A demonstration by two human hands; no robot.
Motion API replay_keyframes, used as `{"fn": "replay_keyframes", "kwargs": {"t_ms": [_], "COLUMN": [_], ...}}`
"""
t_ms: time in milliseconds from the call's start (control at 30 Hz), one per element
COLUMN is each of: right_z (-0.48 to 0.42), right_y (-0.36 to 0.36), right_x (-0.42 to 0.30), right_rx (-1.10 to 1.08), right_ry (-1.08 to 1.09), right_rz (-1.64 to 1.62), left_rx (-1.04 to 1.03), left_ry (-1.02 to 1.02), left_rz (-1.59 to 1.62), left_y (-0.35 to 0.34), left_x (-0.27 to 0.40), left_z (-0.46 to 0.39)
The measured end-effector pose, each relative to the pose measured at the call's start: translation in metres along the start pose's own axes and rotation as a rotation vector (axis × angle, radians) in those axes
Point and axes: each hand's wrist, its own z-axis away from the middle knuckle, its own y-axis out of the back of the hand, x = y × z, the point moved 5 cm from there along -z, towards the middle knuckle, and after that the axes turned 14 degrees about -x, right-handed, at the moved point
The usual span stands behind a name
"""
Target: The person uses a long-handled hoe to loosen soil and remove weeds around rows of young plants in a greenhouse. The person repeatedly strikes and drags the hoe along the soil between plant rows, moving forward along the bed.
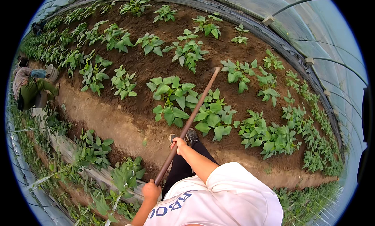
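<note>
My left hand (151, 190) grips the lower end of a long brown handle, close to my body. Further up the same handle, my right hand (178, 145) is closed around it, above my shoes. The long-handled hoe (193, 114) slants up and to the right across the bed. Its head (211, 70) rests at the brown soil between leafy plants, its blade partly hidden. A broad-leaved green plant (171, 98) grows left of the handle, and another (215, 116) stands just right of it, partly behind it.
Rows of bean-like plants (189, 54) fill the soil bed. A bare dirt path (123, 123) runs below it, under my feet. At the far left a person (29, 85) crouches with a bucket (52, 73). Plastic greenhouse sheeting (331, 29) on curved hoops encloses the bed.
</note>
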Motion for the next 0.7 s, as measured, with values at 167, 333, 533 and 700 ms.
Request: {"fn": "replay_keyframes", "kwargs": {"t_ms": [167,333,533,700], "right_z": [0.005,-0.034,-0.018,-0.033], "right_y": [0.012,0.038,0.027,0.044], "right_x": [0.023,-0.09,-0.167,-0.141], "right_rx": [0.13,0.092,0.236,0.283], "right_ry": [-0.015,0.215,0.3,0.178], "right_rz": [0.168,0.192,0.29,0.387], "left_rx": [-0.023,0.054,0.047,0.018], "left_ry": [0.029,-0.079,-0.146,-0.176], "left_rz": [0.077,0.163,0.285,0.227], "left_y": [-0.065,-0.063,-0.059,-0.067], "left_x": [-0.029,0.067,0.128,0.126], "left_z": [-0.014,-0.075,-0.11,-0.094]}}
